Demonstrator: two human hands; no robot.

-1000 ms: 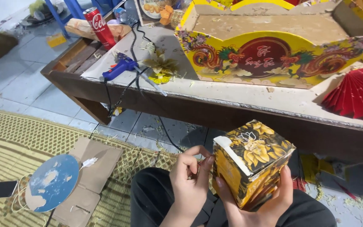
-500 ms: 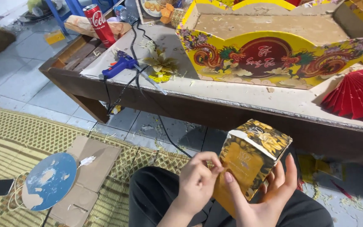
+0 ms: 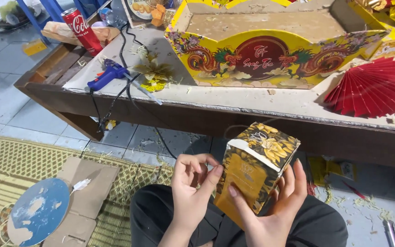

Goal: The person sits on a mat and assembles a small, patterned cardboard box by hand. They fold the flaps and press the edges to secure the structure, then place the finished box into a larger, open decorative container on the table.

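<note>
The gold-and-black flower-printed cardboard box [image 3: 258,164] has a glossy paper skin with a raw white torn edge. Behind it, the dark wooden bench [image 3: 234,116] carries a rough, glue-crusted top, a pleated matt red paper fan [image 3: 373,87], a blue plastic glue gun [image 3: 107,75] and a shiny red metal can [image 3: 81,29].

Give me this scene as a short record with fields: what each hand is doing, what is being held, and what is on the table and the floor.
Held item: gold and black flower-printed box, tilted
Right hand: cradles the box from below, fingers up its sides
Left hand: fingertips pressing the box's left edge
Table: blue glue gun, red can, yellow dragon-printed tray, red folded fan
Floor: blue round disc on cardboard pieces, woven mat
</note>
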